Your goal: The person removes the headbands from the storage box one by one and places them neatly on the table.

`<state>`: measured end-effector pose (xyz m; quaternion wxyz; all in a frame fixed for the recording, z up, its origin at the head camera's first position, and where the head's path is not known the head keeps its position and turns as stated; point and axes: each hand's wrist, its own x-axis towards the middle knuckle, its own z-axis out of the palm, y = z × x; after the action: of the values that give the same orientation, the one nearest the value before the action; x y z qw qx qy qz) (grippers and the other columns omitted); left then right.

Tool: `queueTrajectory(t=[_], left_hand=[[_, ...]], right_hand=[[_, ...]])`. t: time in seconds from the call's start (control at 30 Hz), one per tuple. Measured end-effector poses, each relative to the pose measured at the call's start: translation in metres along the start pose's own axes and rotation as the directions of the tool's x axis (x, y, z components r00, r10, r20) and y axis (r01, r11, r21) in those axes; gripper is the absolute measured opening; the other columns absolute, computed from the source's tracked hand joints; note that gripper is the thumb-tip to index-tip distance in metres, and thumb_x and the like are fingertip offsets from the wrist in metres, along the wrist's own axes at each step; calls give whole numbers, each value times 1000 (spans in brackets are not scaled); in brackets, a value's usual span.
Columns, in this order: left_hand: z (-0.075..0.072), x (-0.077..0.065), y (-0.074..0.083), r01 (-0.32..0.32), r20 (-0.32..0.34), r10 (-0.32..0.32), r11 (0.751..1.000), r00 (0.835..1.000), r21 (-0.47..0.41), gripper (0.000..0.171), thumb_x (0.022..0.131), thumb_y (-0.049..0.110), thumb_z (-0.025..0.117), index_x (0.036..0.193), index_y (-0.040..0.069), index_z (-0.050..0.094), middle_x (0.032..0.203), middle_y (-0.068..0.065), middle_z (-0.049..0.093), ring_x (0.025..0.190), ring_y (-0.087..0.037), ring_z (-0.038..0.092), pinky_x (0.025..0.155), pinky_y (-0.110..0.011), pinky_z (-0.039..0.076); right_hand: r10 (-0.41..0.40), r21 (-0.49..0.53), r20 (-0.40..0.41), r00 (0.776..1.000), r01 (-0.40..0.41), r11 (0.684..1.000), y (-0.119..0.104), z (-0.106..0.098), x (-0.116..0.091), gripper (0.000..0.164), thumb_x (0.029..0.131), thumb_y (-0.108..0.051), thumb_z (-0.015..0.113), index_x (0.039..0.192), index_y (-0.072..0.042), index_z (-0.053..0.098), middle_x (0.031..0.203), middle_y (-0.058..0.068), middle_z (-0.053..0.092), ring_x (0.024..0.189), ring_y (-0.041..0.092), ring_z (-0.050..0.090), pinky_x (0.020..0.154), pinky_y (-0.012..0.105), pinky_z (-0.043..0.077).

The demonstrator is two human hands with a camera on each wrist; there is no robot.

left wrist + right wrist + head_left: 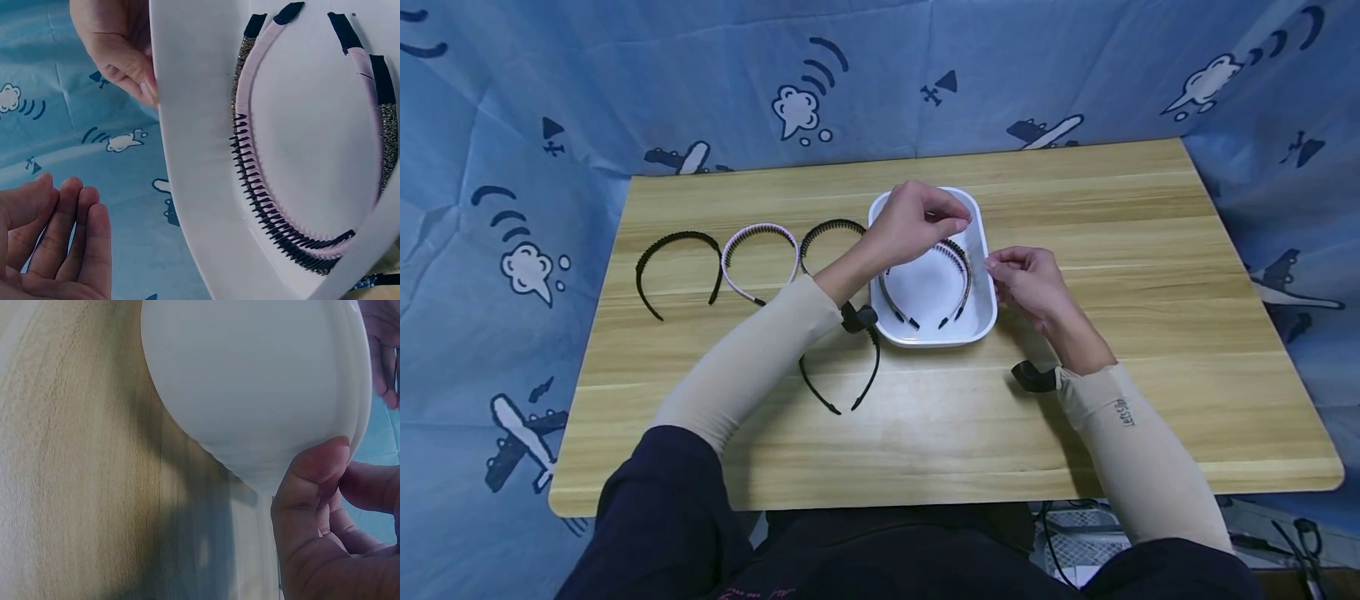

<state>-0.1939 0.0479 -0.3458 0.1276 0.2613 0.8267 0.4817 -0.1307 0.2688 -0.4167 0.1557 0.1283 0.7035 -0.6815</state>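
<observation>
A white tray stands on the table, and my right hand pinches its right rim between thumb and fingers. In the right wrist view the thumb presses the rim's side. Above the far part of the tray is my left hand, holding nothing; its fingers are loosely extended in the left wrist view. Two toothed headbands lie nested in the tray: a pink headband and a glittery dark-gold headband, both with black tips.
Left of the tray a black headband and a pink headband lie in a row with a dark headband, partly behind my left arm. Another dark headband lies nearer me. A patterned blue curtain hangs behind the wooden table.
</observation>
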Motion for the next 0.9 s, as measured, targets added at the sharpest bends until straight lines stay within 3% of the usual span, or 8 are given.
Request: queueTrajectory(t=[0.33,0.6,0.9], left_hand=[[12,16,-18,12,-12,-13,999,1000,-34,20,102,13,70,115,2,80,112,-10,81,104,-16,73,90,-19,57],[12,20,-25,77,-22,-78,997,997,-28,20,102,16,70,116,5,80,114,-8,81,106,-14,73,93,-20,56],[12,29,-35,145,57,-148,988,987,45,21,102,15,71,117,2,78,115,-10,81,111,-18,73,97,-24,54]], right_hand=[[-7,-3,-7,1000,7,1000,0,0,-1,23,105,-10,62,118,8,58,73,-7,71,59,6,61,54,22,54],[-8,3,-9,1000,8,1000,-1,1,-2,20,105,-9,62,117,7,58,73,-7,71,59,6,62,55,21,54],[3,15,0,1000,-3,1000,-1,1,-1,22,105,-8,62,119,9,57,74,-7,70,60,6,62,56,21,55]])
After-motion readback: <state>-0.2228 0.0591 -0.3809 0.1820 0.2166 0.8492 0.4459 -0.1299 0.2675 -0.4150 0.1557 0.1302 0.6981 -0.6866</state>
